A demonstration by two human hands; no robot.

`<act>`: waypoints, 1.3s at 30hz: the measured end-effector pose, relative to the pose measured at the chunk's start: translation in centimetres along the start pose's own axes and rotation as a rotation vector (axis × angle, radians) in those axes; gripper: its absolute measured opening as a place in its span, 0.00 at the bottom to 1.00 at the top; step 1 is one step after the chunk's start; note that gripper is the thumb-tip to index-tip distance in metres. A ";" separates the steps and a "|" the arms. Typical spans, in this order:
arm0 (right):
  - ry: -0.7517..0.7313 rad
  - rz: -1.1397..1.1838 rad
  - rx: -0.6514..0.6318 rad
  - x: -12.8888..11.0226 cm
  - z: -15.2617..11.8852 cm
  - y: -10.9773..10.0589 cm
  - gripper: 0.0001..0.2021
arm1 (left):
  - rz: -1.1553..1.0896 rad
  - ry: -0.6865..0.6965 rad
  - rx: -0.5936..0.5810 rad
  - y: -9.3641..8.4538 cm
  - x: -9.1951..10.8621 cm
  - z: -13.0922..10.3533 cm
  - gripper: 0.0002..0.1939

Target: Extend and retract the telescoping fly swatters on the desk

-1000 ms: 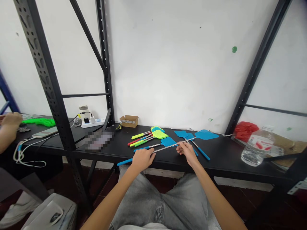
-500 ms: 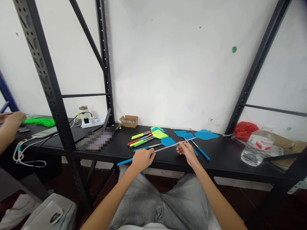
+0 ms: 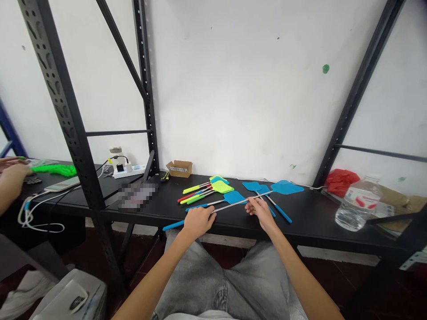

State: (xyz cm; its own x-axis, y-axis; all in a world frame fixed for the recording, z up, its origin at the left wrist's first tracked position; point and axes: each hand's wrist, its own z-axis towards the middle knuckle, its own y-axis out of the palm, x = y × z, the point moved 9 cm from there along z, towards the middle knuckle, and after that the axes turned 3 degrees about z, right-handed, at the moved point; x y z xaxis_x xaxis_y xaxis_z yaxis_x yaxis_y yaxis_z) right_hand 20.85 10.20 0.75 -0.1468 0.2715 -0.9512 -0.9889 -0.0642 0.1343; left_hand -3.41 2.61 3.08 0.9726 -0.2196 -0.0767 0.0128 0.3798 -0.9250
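A blue fly swatter [image 3: 287,187] with its metal rod drawn out long lies slantwise across the front of the black table. My left hand [image 3: 199,221] is closed on it near where the blue handle meets the rod. Farther up the rod, my right hand [image 3: 259,210] grips it with fingers and thumb. Just behind lies another blue fly swatter [image 3: 234,197], its handle pointing left. Two more blue swatters [image 3: 251,186] rest beyond my right hand, handles towards me. To the left is a pile of yellow-green, red and blue fly swatters [image 3: 223,186].
A small open cardboard box [image 3: 179,169] stands by the wall. On the right are a water bottle [image 3: 358,203] and a red plastic bag [image 3: 342,182]. Black shelf posts [image 3: 63,111] rise on both sides. At far left, another person's hands [image 3: 15,175] are near green material [image 3: 55,170].
My two hands and the long fly swatter stay in the same place. At far left, the other person's hands have shifted slightly left and down.
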 end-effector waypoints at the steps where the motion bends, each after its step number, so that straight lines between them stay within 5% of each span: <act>1: 0.000 0.000 0.001 0.0 0.0 0.0 0.25 | 0.004 0.003 0.006 -0.1 0.0 0.0 0.17; 39: -0.010 -0.014 -0.006 -0.4 -0.2 0.1 0.24 | -0.004 -0.017 -0.021 -0.1 0.0 -0.1 0.19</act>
State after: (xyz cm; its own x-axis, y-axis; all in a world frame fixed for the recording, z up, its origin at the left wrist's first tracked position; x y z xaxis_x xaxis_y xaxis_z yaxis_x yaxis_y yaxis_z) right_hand 20.80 9.91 1.05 -0.1330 0.2819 -0.9502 -0.9907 -0.0659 0.1192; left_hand -3.47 2.53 3.14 0.9764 -0.2054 -0.0670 0.0118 0.3602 -0.9328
